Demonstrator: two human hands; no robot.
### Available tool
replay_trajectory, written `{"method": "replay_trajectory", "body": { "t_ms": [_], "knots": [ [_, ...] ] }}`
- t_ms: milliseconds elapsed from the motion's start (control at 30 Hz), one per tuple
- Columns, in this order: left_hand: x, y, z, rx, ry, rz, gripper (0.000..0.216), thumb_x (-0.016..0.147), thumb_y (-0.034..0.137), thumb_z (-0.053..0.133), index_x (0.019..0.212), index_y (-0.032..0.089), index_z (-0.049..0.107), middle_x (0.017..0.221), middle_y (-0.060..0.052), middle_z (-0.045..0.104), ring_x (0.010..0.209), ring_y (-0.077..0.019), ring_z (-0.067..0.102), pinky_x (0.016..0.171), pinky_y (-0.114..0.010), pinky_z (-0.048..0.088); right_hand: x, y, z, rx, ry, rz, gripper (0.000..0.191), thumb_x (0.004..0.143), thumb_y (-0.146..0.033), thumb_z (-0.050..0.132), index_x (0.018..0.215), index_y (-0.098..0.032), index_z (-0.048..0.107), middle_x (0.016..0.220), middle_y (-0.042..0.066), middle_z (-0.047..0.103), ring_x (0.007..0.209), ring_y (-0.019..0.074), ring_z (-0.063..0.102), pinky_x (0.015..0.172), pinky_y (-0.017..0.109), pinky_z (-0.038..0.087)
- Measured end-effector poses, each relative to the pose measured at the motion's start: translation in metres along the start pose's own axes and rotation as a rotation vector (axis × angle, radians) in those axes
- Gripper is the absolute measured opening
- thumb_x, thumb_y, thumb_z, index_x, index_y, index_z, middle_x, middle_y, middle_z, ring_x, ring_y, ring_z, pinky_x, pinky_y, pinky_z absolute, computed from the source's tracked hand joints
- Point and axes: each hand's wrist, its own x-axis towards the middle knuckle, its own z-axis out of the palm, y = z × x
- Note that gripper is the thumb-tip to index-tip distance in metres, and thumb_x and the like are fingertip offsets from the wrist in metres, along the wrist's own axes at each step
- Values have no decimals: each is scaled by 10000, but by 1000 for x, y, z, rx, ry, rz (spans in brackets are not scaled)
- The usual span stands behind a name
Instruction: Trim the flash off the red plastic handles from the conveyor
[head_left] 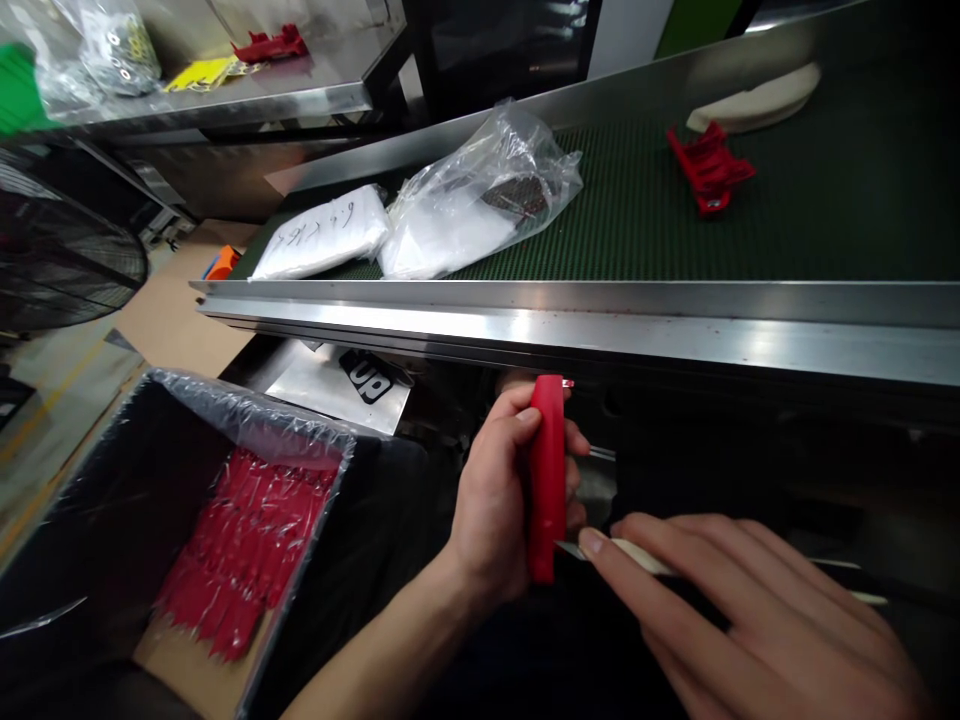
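Gripping smooth red plastic bar (546,480) upright, left hand (495,500) | right hand (750,610) fingers pinching thin pale blade (637,556) against it

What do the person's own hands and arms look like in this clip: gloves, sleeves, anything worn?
Both hands are bare: no gloves, rings or watch show. The left hand runs into a bare forearm with no sleeve in view down to the bottom edge of the picture. The right hand is cut off at the lower edge, so its wrist and any sleeve cannot be seen. Fingernails are short and unpainted.
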Motion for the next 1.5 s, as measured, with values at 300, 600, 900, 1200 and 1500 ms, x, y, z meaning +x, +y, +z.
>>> {"method": "replay_trajectory", "body": {
  "t_ms": [300, 600, 900, 1200, 1500],
  "knots": [
    [-3, -3, 3, 108, -8, 22, 205, 867, 316, 603, 1010, 231, 482, 879, 16, 562, 523, -54, 447, 412, -154, 397, 12, 9, -5, 263, 228, 337, 350, 913, -138, 557, 1248, -240, 571, 1117, 18, 616, 958, 130, 621, 843, 216, 506],
    [-21, -22, -4, 359, -96, -58, 281, 822, 306, 707, 938, 206, 471, 593, 89, 468, 407, -14, 422, 418, -118, 347, 55, 26, -8, 669, 18, 648, 104, 867, -366, 670, 949, -307, 648, 843, -77, 644, 725, 61, 600, 624, 120, 478],
    [-16, -20, -5, 300, -139, -151, 280, 819, 262, 704, 968, 211, 472, 777, 68, 491, 420, 8, 438, 391, -116, 387, 58, 34, -8, 871, -112, 694, 274, 971, -405, 505, 816, -224, 642, 737, -57, 620, 661, 73, 560, 602, 181, 423],
    [-17, -22, -8, 362, -117, -159, 271, 843, 268, 674, 1012, 221, 466, 681, 83, 459, 414, -5, 424, 394, -111, 383, 55, 33, -12, 739, -103, 709, 156, 947, -361, 541, 923, -259, 656, 802, -72, 651, 705, 73, 587, 626, 172, 434],
    [-20, -18, -5, 372, -121, -173, 276, 834, 293, 689, 967, 218, 459, 792, 65, 487, 433, 4, 435, 399, -122, 384, 46, 35, -6, 592, 52, 700, 182, 940, -368, 567, 1091, -276, 607, 928, -39, 672, 792, 98, 635, 662, 171, 507]
  ]
}}
